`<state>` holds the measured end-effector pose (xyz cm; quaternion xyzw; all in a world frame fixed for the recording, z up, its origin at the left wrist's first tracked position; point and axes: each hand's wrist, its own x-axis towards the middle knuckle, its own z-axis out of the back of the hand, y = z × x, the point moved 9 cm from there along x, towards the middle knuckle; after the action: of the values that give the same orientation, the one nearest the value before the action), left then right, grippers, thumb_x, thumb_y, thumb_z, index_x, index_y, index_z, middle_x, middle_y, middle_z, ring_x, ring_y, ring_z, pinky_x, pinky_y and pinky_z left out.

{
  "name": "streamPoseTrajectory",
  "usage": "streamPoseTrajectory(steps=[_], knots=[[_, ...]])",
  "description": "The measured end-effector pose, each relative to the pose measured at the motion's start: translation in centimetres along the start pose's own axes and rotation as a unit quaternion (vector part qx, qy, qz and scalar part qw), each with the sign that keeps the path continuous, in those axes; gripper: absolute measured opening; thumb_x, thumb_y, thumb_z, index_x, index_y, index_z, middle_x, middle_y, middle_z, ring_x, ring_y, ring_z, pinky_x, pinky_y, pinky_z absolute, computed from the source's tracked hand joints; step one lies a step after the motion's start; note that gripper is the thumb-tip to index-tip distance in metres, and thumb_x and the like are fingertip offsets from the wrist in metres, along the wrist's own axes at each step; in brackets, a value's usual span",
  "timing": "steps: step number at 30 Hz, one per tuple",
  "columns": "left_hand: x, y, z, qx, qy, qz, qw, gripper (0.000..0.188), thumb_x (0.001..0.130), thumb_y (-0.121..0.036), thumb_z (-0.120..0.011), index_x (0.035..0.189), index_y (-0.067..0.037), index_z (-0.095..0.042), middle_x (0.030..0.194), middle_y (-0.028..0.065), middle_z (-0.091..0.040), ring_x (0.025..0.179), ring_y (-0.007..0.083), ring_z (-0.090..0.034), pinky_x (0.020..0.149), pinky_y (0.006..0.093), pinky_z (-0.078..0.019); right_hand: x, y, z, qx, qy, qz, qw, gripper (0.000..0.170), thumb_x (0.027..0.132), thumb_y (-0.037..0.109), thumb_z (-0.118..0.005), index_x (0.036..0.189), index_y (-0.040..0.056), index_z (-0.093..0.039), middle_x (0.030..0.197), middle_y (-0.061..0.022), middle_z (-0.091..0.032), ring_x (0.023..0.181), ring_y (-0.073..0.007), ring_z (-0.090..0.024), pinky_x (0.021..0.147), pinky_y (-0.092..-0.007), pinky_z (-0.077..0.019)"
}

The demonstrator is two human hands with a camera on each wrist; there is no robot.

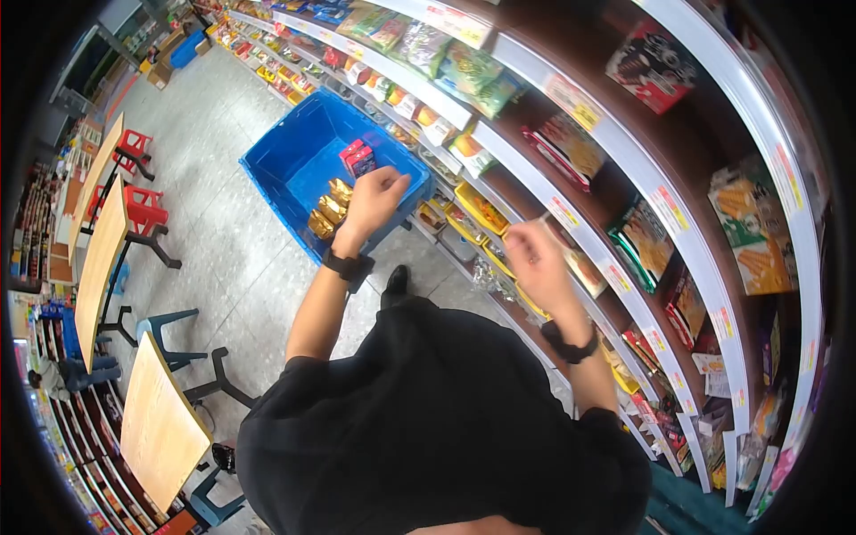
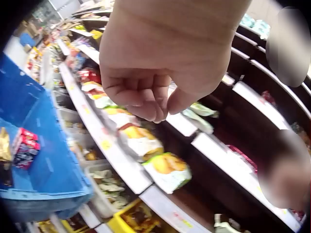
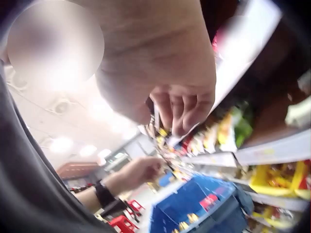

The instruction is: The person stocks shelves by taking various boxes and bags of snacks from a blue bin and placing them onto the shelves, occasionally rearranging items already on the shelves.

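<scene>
My left hand (image 1: 374,203) is over the near side of a blue crate (image 1: 283,147), its fingers loosely curled with nothing in them. Inside the crate lie several gold-wrapped packs (image 1: 332,207) in a row and a red-and-dark packet (image 1: 358,159). To the right, my right hand (image 1: 539,260) hovers close to the shelf fronts, fingers loosely bent and holding nothing. The left wrist view has white snack bags with orange print (image 2: 167,171) lined up on the shelf below and beyond the left hand. In the right wrist view the right hand (image 3: 177,99) is also bare.
Curved shelves with white price-label edges (image 1: 615,267) run along the right, carrying bagged snacks such as a green pack (image 1: 642,245). Lower down are yellow bins (image 1: 481,209). Wooden tables (image 1: 165,428) and red stools (image 1: 143,207) stand on the left across the grey floor (image 1: 209,192).
</scene>
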<state>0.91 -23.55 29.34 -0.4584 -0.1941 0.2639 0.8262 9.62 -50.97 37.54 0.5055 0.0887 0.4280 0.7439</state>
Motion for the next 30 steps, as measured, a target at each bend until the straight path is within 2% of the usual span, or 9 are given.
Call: streamPoseTrajectory(steps=[2, 6, 8, 9, 10, 15, 20, 27, 30], knots=[[1.3, 7.1, 2.0, 0.007, -0.017, 0.056, 0.998, 0.027, 0.084, -0.024, -0.061, 0.075, 0.001, -0.062, 0.059, 0.006, -0.057, 0.055, 0.0132, -0.053, 0.053, 0.0311, -0.0417, -1.2, -6.9, -7.1, -0.06, 0.185, -0.097, 0.976, 0.022, 0.087, 0.017, -0.058, 0.1, -0.0011, -0.06, 0.086, -0.0156, -0.062, 0.075, -0.0252, -0.061, 0.069, -0.0335, -0.0483], [3.6, 18.1, 6.4, 0.063, -0.039, 0.155, 0.985, 0.024, 0.081, -0.023, -0.062, 0.076, 0.001, -0.063, 0.063, 0.0083, -0.062, 0.059, 0.0154, -0.059, 0.057, 0.0316, -0.0457, -10.3, -24.8, -13.2, -0.213, 0.246, -0.236, 0.915, 0.038, 0.085, 0.031, -0.055, 0.105, -0.0013, -0.06, 0.1, -0.0242, -0.063, 0.094, -0.0402, -0.06, 0.081, -0.0461, -0.0473], [5.0, 22.4, 7.3, 0.051, -0.037, 0.164, 0.984, 0.022, 0.08, -0.02, -0.061, 0.074, 0.0, -0.062, 0.063, 0.0058, -0.06, 0.058, 0.0132, -0.057, 0.056, 0.03, -0.0449, -18.4, -33.3, -13.4, -0.181, 0.187, -0.29, 0.921, 0.036, 0.082, 0.03, -0.054, 0.096, -0.0027, -0.062, 0.095, -0.025, -0.064, 0.084, -0.0385, -0.063, 0.078, -0.0454, -0.0486], [5.7, 24.4, 7.7, 0.039, -0.038, 0.174, 0.983, 0.019, 0.08, -0.017, -0.06, 0.073, 0.0, -0.061, 0.063, 0.0033, -0.059, 0.058, 0.011, -0.055, 0.055, 0.0285, -0.044, -23.0, -35.5, -12.9, -0.143, 0.241, -0.453, 0.847, 0.032, 0.08, 0.027, -0.052, 0.088, -0.0032, -0.061, 0.081, -0.0213, -0.065, 0.064, -0.0316, -0.062, 0.061, -0.042, -0.0493], [6.5, 26.2, 7.6, 0.019, -0.021, 0.191, 0.981, 0.018, 0.08, -0.016, -0.06, 0.074, 0.0, -0.062, 0.065, 0.004, -0.061, 0.059, 0.0114, -0.056, 0.056, 0.0281, -0.0456, -27.8, -37.4, -12.3, -0.033, 0.176, -0.468, 0.865, 0.026, 0.079, 0.023, -0.05, 0.081, -0.0013, -0.059, 0.066, -0.0154, -0.059, 0.05, -0.0238, -0.055, 0.047, -0.0369, -0.0437], [13.4, 37.0, 4.6, 0.086, 0.046, 0.247, 0.964, 0.026, 0.076, -0.025, -0.066, 0.089, -0.002, -0.068, 0.083, 0.0159, -0.069, 0.081, 0.028, -0.067, 0.075, 0.0357, -0.0506, -36.9, -31.3, -10.2, 0.021, 0.004, -0.652, 0.758, 0.025, 0.083, 0.024, -0.05, 0.086, 0.0009, -0.057, 0.07, -0.0132, -0.06, 0.053, -0.0217, -0.056, 0.047, -0.0346, -0.0445], [20.3, 37.9, 3.4, 0.248, -0.002, 0.214, 0.945, 0.054, 0.072, -0.027, -0.066, 0.117, 0.0, -0.052, 0.114, 0.0254, -0.056, 0.107, 0.0383, -0.055, 0.094, 0.0415, -0.0442, -42.7, -22.6, -11.1, 0.077, -0.238, -0.8, 0.546, 0.023, 0.089, 0.025, -0.05, 0.092, 0.0035, -0.055, 0.075, -0.0103, -0.06, 0.056, -0.019, -0.058, 0.047, -0.0318, -0.0454], [26.4, 40.7, -1.2, 0.392, 0.062, 0.081, 0.914, 0.068, 0.058, -0.056, -0.079, 0.094, 0.0, -0.063, 0.096, 0.0194, -0.066, 0.088, 0.0368, -0.064, 0.074, 0.0449, -0.0527, -34.7, -15.5, -18.3, 0.125, -0.2, -0.746, 0.623, 0.036, 0.089, 0.032, -0.053, 0.108, 0.0016, -0.06, 0.093, -0.0095, -0.064, 0.076, -0.0182, -0.061, 0.061, -0.0329, -0.0505], [27.6, 47.0, -2.7, 0.373, 0.06, 0.112, 0.919, 0.068, 0.068, -0.046, -0.072, 0.111, 0.003, -0.053, 0.108, 0.0213, -0.062, 0.102, 0.0395, -0.058, 0.087, 0.0464, -0.0478, -39.3, -18.8, -21.1, -0.053, -0.08, -0.628, 0.772, 0.033, 0.087, 0.026, -0.054, 0.102, -0.0018, -0.064, 0.095, -0.0097, -0.065, 0.076, -0.0199, -0.063, 0.06, -0.034, -0.0529]])
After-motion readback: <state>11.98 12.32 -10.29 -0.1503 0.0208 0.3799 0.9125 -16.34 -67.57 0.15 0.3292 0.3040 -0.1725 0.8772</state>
